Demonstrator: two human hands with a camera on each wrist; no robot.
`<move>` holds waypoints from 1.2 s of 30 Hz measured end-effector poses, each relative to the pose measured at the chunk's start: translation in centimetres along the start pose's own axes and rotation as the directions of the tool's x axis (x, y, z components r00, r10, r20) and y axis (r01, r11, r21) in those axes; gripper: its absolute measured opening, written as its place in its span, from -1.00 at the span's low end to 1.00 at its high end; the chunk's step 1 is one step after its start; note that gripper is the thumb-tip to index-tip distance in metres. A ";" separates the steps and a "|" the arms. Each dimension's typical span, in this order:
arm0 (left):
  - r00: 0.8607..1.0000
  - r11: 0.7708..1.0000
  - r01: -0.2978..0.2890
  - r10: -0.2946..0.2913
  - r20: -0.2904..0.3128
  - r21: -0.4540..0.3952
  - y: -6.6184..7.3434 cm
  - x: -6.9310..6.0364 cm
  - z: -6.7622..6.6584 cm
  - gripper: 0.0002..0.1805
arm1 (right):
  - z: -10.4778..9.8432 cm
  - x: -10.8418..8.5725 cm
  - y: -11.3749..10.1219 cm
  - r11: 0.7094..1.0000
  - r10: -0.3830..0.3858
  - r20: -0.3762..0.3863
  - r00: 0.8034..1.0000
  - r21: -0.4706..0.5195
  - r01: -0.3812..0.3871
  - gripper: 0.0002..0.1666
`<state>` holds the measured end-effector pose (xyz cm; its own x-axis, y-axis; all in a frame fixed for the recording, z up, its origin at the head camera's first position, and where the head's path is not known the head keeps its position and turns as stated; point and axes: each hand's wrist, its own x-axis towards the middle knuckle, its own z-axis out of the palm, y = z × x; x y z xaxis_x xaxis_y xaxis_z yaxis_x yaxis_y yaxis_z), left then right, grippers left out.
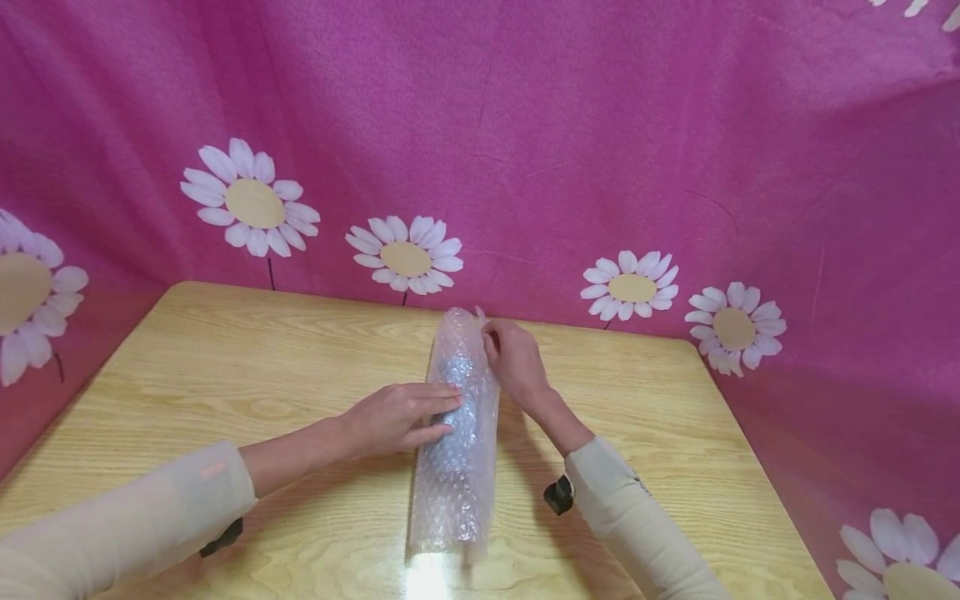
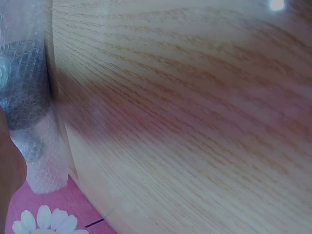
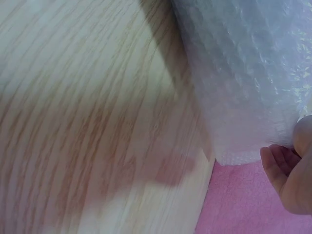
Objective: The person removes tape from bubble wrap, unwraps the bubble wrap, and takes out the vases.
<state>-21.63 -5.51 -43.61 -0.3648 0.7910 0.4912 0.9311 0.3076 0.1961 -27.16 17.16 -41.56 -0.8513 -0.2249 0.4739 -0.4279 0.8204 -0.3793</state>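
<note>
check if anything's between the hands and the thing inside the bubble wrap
Only the bubble wrap, covering the greyish thing. Nothing else visible intervenes: the left hand rests on the wrap and the right hand pinches its edge near the far end.

Bubble wrap (image 1: pixel 453 504) splits the table (image 1: pixel 225 358)

There is room to pass on both sides; the left hand (image 1: pixel 397 417) bars the wrap's left flank, the right hand (image 1: pixel 517 358) its far right corner, the cloth (image 1: pixel 510 125) the far edge (and both side edges).
</note>
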 end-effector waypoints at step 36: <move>1.000 0.999 0.022 -0.022 -0.002 -0.024 0.1 -0.2 0.0 -0.52 | -1.4 -3.3 3.6 0.993 0.111 0.154 0.982 -0.063 -0.102 -0.84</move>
<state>-21.51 -5.68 -43.66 -0.3850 0.7828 0.4889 0.9226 0.3119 0.2271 -25.46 21.62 -43.40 -0.9301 -0.2106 0.3010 -0.3185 0.8705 -0.3753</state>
